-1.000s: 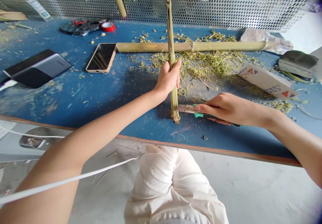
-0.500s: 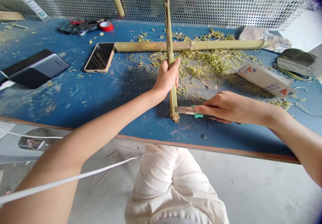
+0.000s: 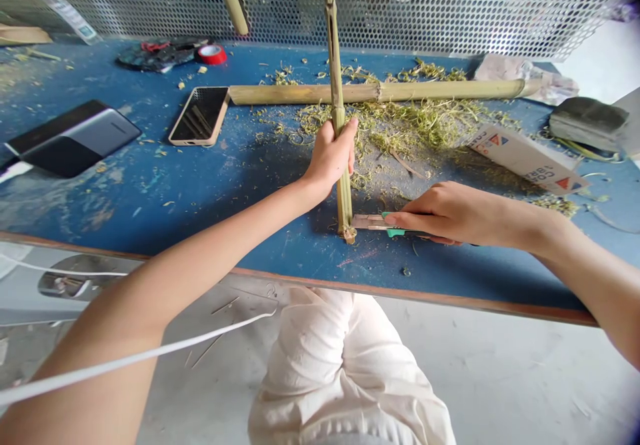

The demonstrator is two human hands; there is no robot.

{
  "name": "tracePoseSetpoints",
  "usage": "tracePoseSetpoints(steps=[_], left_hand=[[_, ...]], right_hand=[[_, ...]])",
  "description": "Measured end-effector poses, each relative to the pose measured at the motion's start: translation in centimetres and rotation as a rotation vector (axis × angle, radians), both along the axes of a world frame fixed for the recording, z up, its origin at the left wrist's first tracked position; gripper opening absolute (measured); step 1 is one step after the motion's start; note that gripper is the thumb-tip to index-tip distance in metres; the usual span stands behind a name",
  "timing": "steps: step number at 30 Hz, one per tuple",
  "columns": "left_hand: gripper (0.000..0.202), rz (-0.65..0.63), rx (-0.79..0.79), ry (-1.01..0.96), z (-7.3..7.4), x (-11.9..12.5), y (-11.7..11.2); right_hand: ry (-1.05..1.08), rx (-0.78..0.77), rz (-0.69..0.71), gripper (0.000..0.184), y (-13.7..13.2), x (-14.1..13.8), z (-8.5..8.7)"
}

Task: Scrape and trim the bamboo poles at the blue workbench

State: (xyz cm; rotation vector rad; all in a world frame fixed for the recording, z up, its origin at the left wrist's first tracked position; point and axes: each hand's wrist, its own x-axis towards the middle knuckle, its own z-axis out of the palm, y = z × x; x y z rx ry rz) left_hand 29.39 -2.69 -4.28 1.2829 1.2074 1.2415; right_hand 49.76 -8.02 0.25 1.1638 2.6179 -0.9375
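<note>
My left hand [image 3: 331, 155] is wrapped round a slim bamboo pole [image 3: 344, 198], which runs from near the table's front edge up past the top of the view. The pole has a slit in its upper part and a rough, frayed lower end. In my right hand [image 3: 443, 215] is a green utility knife [image 3: 395, 232]; its blade lies against the pole's right side, just above that end. Behind my left hand a thicker bamboo pole [image 3: 430, 90] lies crosswise, and the slim pole passes over it. Curly shavings [image 3: 425, 125] are scattered around.
On the blue table [image 3: 240, 225] lie a phone [image 3: 200, 115], a power bank [image 3: 75, 138] and red tape [image 3: 212, 54]. A printed box [image 3: 530, 158] and a grey block [image 3: 587, 122] are at the right. A perforated metal screen [image 3: 425, 12] rises behind. A white cable [image 3: 165, 348] crosses my left arm.
</note>
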Motion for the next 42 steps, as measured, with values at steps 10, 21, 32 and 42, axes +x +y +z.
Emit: tracePoseSetpoints(steps=[10, 21, 32, 42], left_hand=[[0.049, 0.006, -0.017, 0.031, 0.16, 0.02, -0.06], [0.039, 0.015, -0.031, 0.013, 0.12, 0.04, -0.06], [0.048, 0.013, -0.022, 0.017, 0.06, 0.05, 0.0], [0.049, 0.005, -0.009, 0.017, -0.03, -0.02, 0.0]], right_hand=[[0.011, 0.021, 0.005, 0.068, -0.08, 0.02, 0.13], [0.019, 0.054, -0.026, 0.068, 0.01, 0.04, -0.12], [0.026, 0.133, -0.005, 0.066, 0.04, 0.11, -0.38], [-0.018, 0.159, 0.043, 0.067, 0.05, 0.02, -0.34]])
